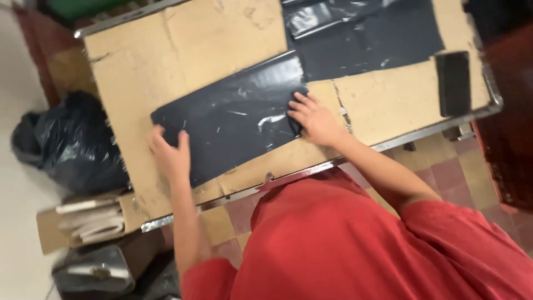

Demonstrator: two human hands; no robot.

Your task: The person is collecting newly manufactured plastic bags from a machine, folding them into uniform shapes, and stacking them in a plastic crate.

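Observation:
A black plastic sheet (pixel 233 119) lies flat on a cardboard-covered table (pixel 166 61). My left hand (pixel 171 153) presses on the sheet's near left corner with fingers spread. My right hand (pixel 313 118) rests flat on the sheet's right edge, fingers apart. More black plastic (pixel 361 39) lies spread at the far side of the table, partly under the sheet's far corner. Both arms come from red sleeves.
A dark flat rectangular object (pixel 454 83) lies near the table's right end. A full black bag (pixel 72 144) sits on the floor at left, with a cardboard box of folded white material (pixel 91 219) below it. The table has a metal rim (pixel 422 132).

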